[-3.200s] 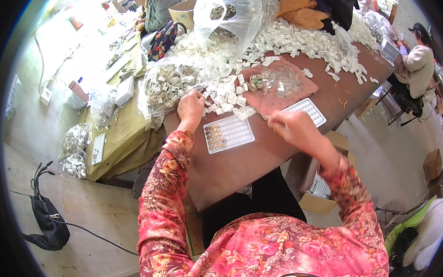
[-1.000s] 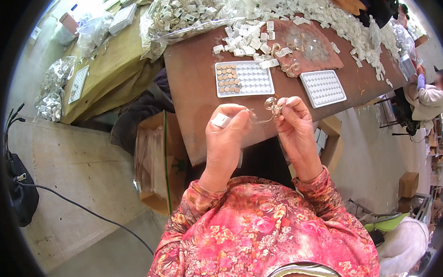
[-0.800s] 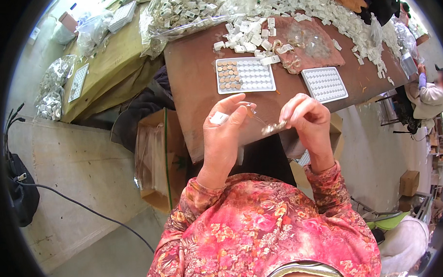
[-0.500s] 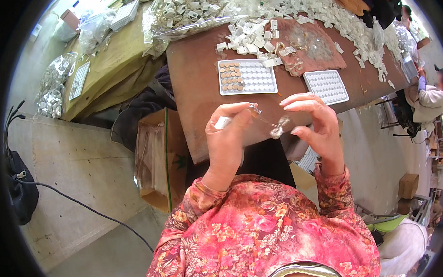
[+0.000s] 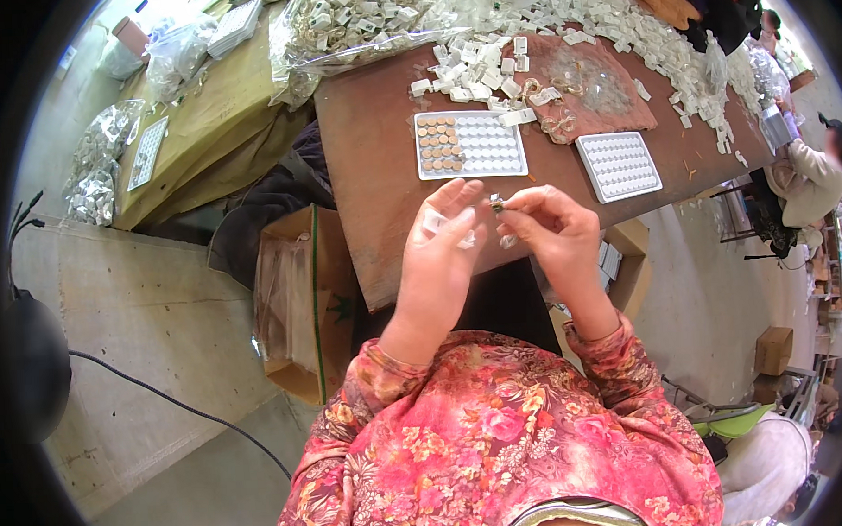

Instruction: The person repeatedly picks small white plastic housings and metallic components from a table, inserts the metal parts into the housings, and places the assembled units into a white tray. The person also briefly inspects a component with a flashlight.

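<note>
In front of my body, over the table's near edge, both hands are raised close together. My left hand has a small white plastic case tucked against the palm under its curled fingers; their tips are slightly blurred. My right hand pinches a small dark, shiny piece between thumb and fingertips. Below that pinch hangs a clear, glinting bit, too small to name. Beyond the hands lies a white tray of small cups, its left part filled with round tan discs.
A second white tray sits to the right. White cases are heaped at the back, beside a reddish cloth. A bag of wired pieces stands at the back left. Cardboard boxes flank my lap. Another person is at far right.
My right hand has moved left and closed its fingers on the small shiny piece, which was at my left fingertips. The dangling clear cluster has shifted up and left.
</note>
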A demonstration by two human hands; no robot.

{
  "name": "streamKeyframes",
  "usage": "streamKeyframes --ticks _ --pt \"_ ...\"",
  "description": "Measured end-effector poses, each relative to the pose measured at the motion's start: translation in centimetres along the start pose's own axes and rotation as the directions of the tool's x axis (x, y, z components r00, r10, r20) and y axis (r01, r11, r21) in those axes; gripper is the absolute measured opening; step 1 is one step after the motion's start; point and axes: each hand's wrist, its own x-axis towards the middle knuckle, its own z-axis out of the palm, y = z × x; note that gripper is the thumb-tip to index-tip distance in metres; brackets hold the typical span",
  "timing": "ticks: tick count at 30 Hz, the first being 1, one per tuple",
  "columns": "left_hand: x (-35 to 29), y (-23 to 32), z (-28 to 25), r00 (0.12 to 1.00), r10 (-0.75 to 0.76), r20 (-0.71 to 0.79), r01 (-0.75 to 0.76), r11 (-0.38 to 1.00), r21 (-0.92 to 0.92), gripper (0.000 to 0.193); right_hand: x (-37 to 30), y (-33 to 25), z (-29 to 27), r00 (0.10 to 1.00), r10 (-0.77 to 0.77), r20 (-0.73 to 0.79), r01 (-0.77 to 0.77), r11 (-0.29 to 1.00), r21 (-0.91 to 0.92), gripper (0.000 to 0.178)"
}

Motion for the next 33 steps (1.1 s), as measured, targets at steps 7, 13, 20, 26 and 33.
streamKeyframes --ticks 7,13,20,26,33 --pt "0.0 0.8 -0.9 0.993 -0.054 0.101 0.032 0.978 0.204 0.035 1.3 0.5 -1.5 0.859 0.357 0.368 -0.511 0.648 0.565 0.013" --pt "-0.1 1.1 -1.4 0.989 0.008 0.144 -0.066 0.915 0.398 0.023 1.1 1.0 -1.3 0.808 0.339 0.483 -0.588 0.521 0.618 0.012" --pt "0.1 1.4 -1.3 1.000 0.009 -0.029 0.007 0.857 0.515 0.024 0.4 0.8 -0.4 0.796 0.363 0.484 -0.605 0.483 0.633 0.011" --pt "0.3 1.3 -0.5 1.000 0.003 0.002 -0.003 0.914 0.405 0.033 0.2 1.2 0.1 0.844 0.345 0.410 -0.532 0.443 0.721 0.013" --pt "0.3 1.0 -0.6 0.999 0.013 0.034 -0.027 0.890 0.455 0.032 0.5 1.0 -0.2 0.846 0.350 0.403 -0.533 0.593 0.603 0.013"
